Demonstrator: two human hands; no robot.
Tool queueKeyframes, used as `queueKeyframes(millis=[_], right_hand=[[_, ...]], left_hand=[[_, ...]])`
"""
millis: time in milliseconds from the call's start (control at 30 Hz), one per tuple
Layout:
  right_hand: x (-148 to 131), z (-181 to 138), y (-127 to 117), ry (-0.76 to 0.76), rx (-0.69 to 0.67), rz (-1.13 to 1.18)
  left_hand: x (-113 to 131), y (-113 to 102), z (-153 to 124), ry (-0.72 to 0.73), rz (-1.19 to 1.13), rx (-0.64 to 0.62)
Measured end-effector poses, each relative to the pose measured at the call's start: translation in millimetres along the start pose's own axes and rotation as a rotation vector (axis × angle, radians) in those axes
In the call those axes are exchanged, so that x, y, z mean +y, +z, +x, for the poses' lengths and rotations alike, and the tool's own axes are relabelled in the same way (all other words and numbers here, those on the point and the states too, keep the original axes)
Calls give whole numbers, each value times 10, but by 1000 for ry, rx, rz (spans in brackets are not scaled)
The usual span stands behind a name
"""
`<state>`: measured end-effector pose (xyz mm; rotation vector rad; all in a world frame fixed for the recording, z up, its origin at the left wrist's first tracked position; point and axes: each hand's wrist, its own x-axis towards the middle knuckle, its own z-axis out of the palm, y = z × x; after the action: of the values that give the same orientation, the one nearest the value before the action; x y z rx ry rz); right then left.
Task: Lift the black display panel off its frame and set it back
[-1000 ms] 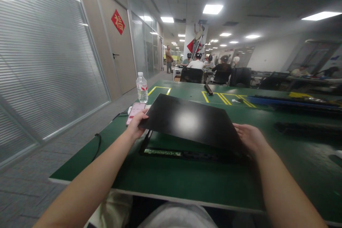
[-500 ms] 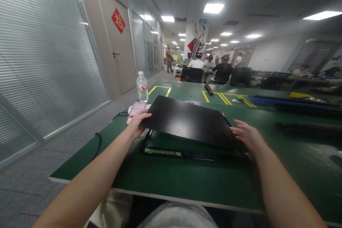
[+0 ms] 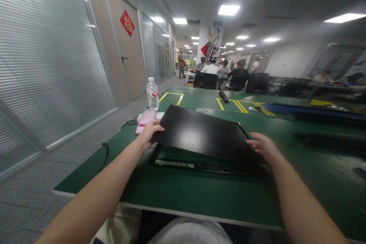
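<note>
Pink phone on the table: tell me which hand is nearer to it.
Left. The left hand holds the left corner of the black panel, just beside the phone; the right hand is at the panel's right edge, far across.

Flat black panel, tilted, seemingly over frame.

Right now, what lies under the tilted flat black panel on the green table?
A thin black frame on the green table, with a narrow green circuit strip along its near edge. The flat black panel covers the rest.
</note>
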<state>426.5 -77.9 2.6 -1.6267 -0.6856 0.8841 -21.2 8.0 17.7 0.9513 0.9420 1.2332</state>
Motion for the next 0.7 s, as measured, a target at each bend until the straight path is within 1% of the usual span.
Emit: queueKeyframes(millis=[333,467,700], right_hand=[[11,40,-28,-31,86,-47],[16,33,-41,-58,93,-98],[31,72,-70,-68,102,-109]], left_hand=[[-102,80,-19,-37,60,42],[-153,86,-3,-30,80,56],[-197,72,19,-11,92,53]])
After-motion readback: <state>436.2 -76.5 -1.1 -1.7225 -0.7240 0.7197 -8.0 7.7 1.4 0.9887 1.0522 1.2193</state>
